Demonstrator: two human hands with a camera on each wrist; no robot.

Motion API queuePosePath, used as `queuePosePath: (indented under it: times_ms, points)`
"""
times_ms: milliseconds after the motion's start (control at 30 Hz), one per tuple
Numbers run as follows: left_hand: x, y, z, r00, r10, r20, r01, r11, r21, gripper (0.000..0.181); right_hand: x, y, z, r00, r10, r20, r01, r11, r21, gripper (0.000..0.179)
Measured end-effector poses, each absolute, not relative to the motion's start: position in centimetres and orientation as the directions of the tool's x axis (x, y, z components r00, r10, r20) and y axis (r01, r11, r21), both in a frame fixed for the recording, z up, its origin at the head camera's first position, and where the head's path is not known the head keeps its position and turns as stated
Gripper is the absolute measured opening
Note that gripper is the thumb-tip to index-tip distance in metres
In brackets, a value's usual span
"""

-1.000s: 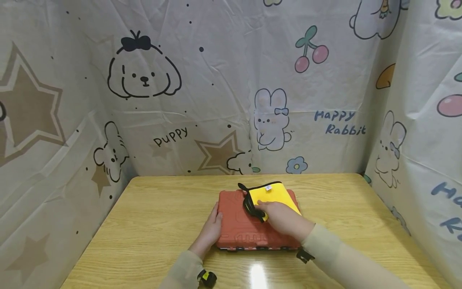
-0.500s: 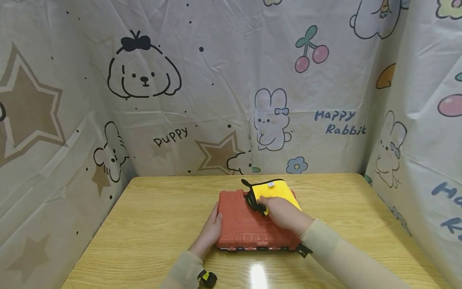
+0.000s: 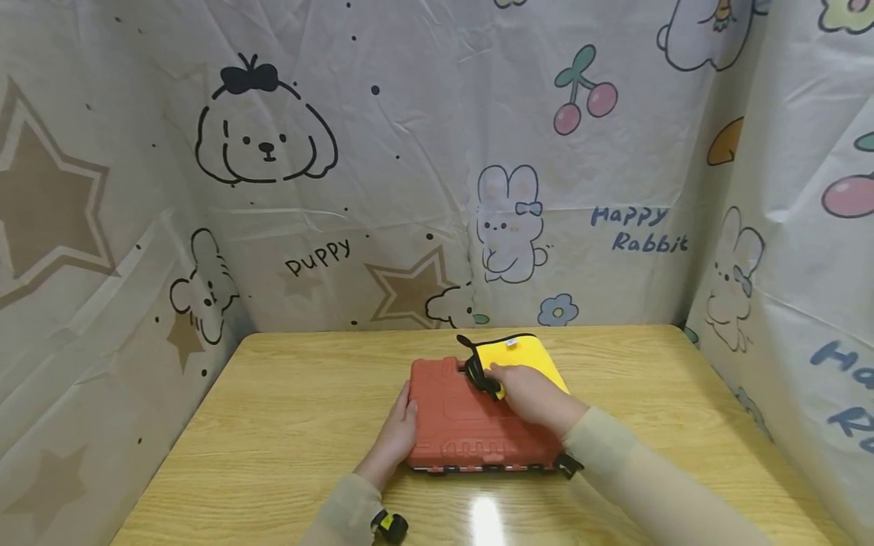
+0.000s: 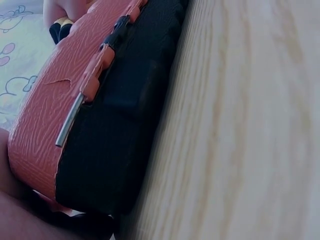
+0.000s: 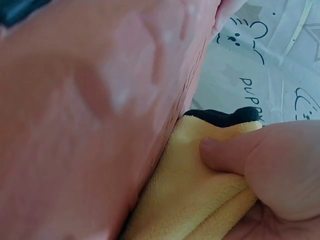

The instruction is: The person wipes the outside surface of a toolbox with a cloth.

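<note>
A red plastic carrying case (image 3: 454, 428) lies on the wooden table, its ribbed lid facing up. At its left side my left hand (image 3: 392, 440) holds the edge, thumb near the top. My right hand (image 3: 529, 390) grips a folded yellow cloth (image 3: 526, 353) with black trim over the lid's far right part. The right wrist view shows the thumb pressing into the cloth (image 5: 195, 185), which lies against the case's edge. The left wrist view shows the black lower half (image 4: 107, 155) of the case and a metal hinge pin (image 4: 69, 120).
Bare wood tabletop (image 3: 307, 402) surrounds the case. A printed fabric sheet (image 3: 410, 136) with cartoon animals stands behind the table and along both sides.
My right hand has moved the cloth slightly away toward the case's far edge, uncovering more of the lid. My left hand keeps its place on the case. The head view has shifted slightly.
</note>
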State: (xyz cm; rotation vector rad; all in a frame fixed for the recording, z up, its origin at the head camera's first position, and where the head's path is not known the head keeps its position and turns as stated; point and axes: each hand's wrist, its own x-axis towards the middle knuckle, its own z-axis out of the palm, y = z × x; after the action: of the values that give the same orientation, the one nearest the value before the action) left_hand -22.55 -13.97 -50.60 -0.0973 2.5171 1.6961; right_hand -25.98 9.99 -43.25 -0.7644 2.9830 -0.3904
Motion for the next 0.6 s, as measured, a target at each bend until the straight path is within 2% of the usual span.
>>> queuePosePath:
  times_ms: [133, 367, 600]
  points:
    - [-22.6, -14.1, -50.7, -0.992, 0.005, -0.123, -0.112, 0.374, 0.92, 0.056, -25.8, 9.9, -43.4, -0.882, -0.471, -0.005, -0.457, 0.858, -0.234, 0.038]
    - [-22.7, -13.9, -50.7, -0.994, -0.001, -0.109, -0.102, 0.373, 0.922, 0.056, -25.5, 10.1, -43.5, -0.899, -0.431, -0.079, -0.394, 0.874, -0.284, 0.04]
    - [-22.8, -13.9, -50.9, -0.994, -0.012, -0.107, -0.103, 0.38, 0.919, 0.056, -24.3, 10.5, -43.3, -0.883, -0.461, -0.09, -0.416, 0.857, -0.304, 0.043]
